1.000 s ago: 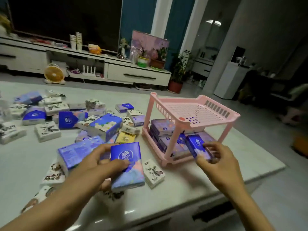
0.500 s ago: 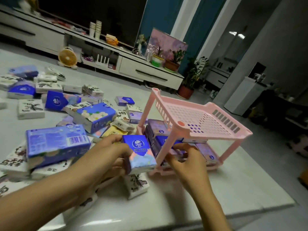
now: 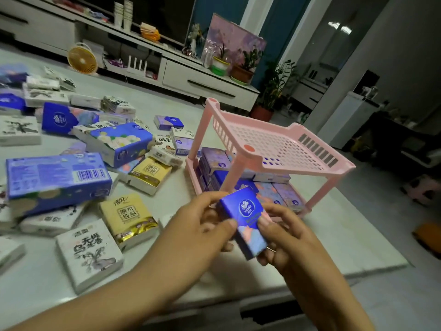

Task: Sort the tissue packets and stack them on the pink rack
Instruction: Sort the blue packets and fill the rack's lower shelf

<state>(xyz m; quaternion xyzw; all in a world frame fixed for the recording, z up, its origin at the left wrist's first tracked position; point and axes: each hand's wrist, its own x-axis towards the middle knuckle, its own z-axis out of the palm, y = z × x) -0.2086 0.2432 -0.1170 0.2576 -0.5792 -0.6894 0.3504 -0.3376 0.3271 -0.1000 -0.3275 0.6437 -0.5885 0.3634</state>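
A small blue tissue packet [image 3: 248, 218] with a white logo is held between both hands just in front of the pink rack [image 3: 281, 149]. My left hand [image 3: 202, 225] grips its left side, thumb on its face. My right hand [image 3: 284, 235] pinches its right side. The rack's lower shelf holds several purple and blue packets [image 3: 214, 163]; its top shelf is bare. Many loose packets lie on the table to the left: a large blue pack [image 3: 55, 177], yellow packets [image 3: 126, 216], and white packets with ink drawings [image 3: 88, 252].
The white table [image 3: 334, 235] ends just right of the rack and near my forearms. Beyond it stand a TV cabinet [image 3: 202, 77] with potted plants, a small fan [image 3: 82, 59] on the floor, and a white cupboard [image 3: 346, 118] at right.
My right hand has left the rack's lower shelf, where it put a blue packet, and come to the packet in my left hand. Both hands now hold it. The camera has tilted toward the left.
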